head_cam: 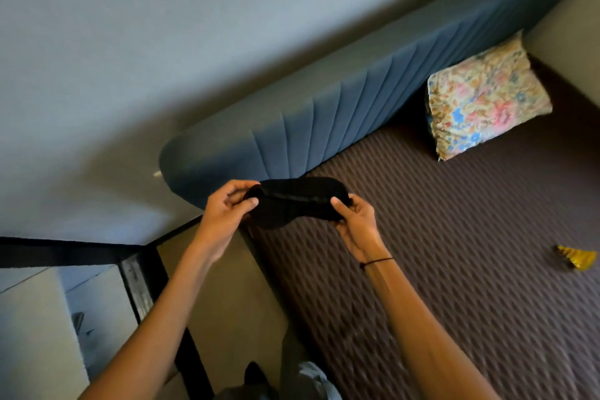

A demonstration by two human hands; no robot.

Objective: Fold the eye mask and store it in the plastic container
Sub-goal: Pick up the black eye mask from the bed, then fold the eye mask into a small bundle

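Observation:
A black eye mask (pixel 297 201) is held flat and spread out in the air above the edge of a bed. My left hand (pixel 227 208) pinches its left end between thumb and fingers. My right hand (pixel 355 221) grips its right end, thumb on top. A strap runs across the mask's upper side. No plastic container is in view.
The bed has a brown patterned cover (pixel 454 253) and a blue padded headboard (pixel 324 117). A floral pillow (pixel 483 97) leans against the headboard. A small yellow object (pixel 578 258) lies on the cover at the right. A dark-framed piece of furniture (pixel 139 286) stands at the lower left.

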